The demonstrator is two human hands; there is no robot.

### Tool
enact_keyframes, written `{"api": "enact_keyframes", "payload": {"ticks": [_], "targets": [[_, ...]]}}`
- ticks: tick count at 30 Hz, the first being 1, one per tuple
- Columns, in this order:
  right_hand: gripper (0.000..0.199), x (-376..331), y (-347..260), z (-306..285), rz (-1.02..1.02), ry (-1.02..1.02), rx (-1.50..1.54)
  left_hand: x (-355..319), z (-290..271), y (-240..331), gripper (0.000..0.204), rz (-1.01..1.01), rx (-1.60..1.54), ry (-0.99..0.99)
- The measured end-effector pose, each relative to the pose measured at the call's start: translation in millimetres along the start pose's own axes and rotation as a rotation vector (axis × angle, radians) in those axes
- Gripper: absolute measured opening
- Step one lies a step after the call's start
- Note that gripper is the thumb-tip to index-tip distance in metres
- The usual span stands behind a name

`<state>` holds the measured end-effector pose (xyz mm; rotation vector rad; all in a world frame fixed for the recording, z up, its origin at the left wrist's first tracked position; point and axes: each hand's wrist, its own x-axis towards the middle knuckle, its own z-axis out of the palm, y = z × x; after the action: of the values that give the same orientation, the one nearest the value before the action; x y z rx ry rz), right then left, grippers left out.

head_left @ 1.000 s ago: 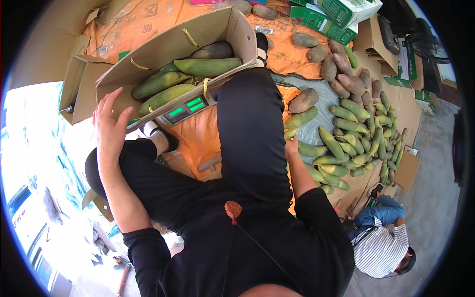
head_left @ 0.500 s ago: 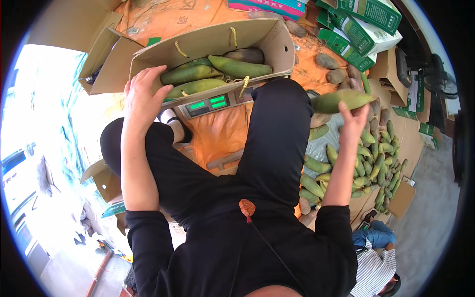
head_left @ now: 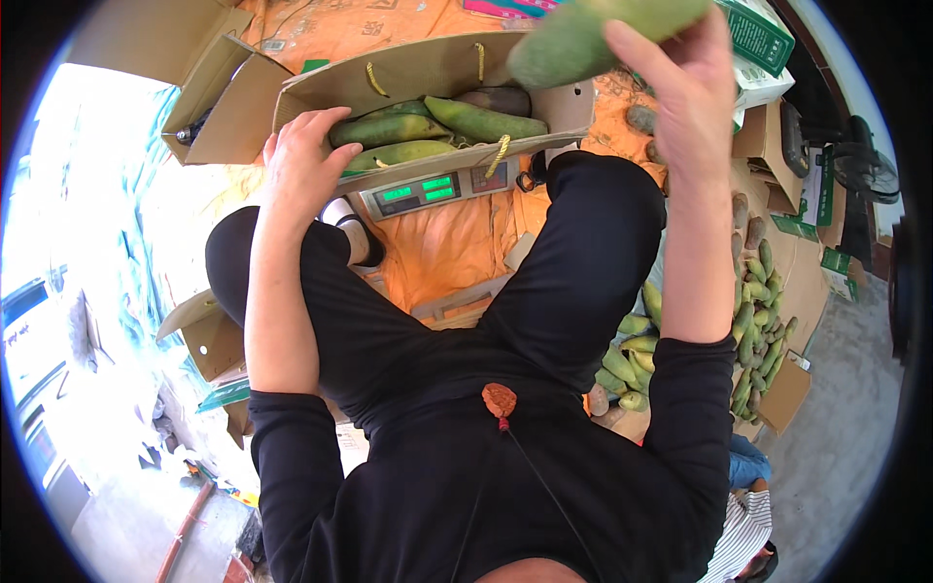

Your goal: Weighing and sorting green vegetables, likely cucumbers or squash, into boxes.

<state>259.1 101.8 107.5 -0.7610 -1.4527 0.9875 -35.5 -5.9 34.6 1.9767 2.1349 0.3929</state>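
My right hand (head_left: 685,87) is closed round a large green radish (head_left: 573,44), raised above the right end of an open cardboard box (head_left: 530,151). Long green radishes (head_left: 486,121) lie inside the box, along with a darker, brownish one (head_left: 498,99). My left hand (head_left: 303,155) rests on the box's left near corner, its thumb apart from the fingers and nothing held in it. Yellow rope handles (head_left: 498,154) hang from the box's long walls. Beneath the box, a scale (head_left: 418,194) shows a lit green display.
More green radishes (head_left: 763,321) are heaped on cardboard to my right. Green and white cartons (head_left: 763,44) stand at the far right. An opened cardboard box (head_left: 228,112) is at the left. Orange sheeting (head_left: 437,253) covers the floor. Another person in a striped top (head_left: 743,530) is at the lower right.
My right hand has carried the green radish up and left, from beside my right knee to over the box's right end. My left hand stays at the box corner.
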Motion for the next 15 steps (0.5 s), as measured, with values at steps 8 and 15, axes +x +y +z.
{"api": "enact_keyframes", "payload": {"ticks": [8,15], "targets": [[0.068,11,22,78,0.038,-0.468,-0.538,5,-1,-10,0.045,-0.189,-0.098,-0.001],[0.045,8,40,77,0.105,-0.592,-0.701,3,-2,-20,0.047,-0.301,-0.075,0.134]]}}
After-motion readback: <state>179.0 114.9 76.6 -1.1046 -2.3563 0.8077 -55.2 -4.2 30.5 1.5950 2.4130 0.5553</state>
